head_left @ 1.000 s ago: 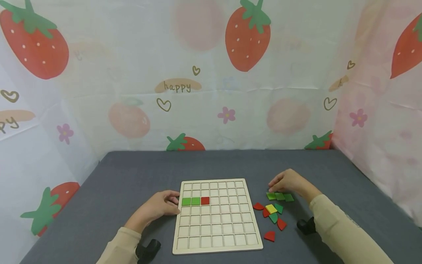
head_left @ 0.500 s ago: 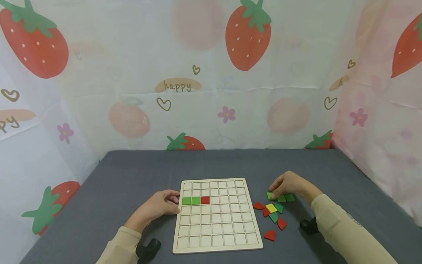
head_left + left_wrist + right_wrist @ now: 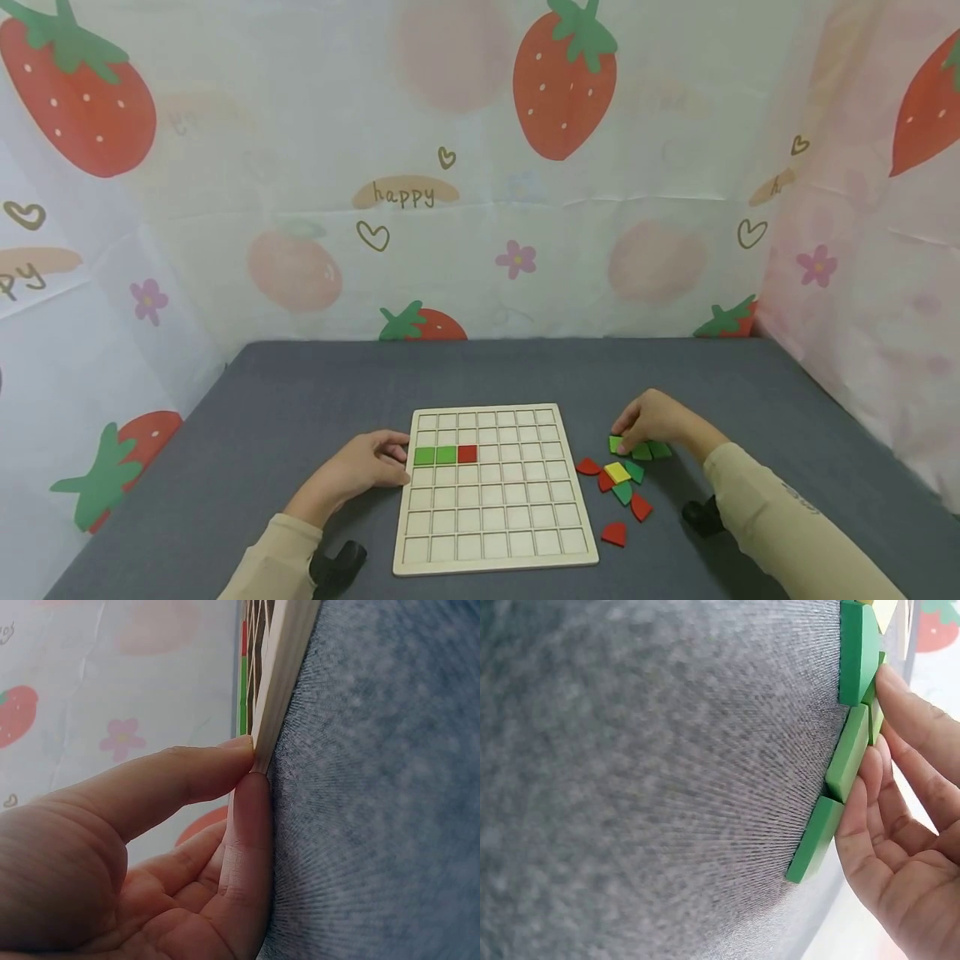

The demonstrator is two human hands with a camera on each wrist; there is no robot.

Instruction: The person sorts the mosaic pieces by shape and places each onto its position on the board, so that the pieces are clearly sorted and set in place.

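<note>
the left hand [image 3: 362, 467] rests against the left edge of a pale board [image 3: 492, 522], its thumb and a finger touching it; whether that grip pinches the edge cannot be told. the board, divided into square cells, lies flat on a dark grey counter [image 3: 480, 371]. in its third row from the far side, starting at the left, sit two green squares [image 3: 424, 456], then a red square [image 3: 467, 454]. to the right of the board, the right hand [image 3: 660, 417] has its grip on a light green piece [image 3: 615, 444], pinched between thumb and fingers. two more green pieces [image 3: 660, 450] lie just beside it. nearer the person, a yellow piece [image 3: 617, 473] sits among dark green pieces [image 3: 622, 493] and red pieces [image 3: 613, 534]. beige sleeves [image 3: 787, 521] cover both forearms.
</note>
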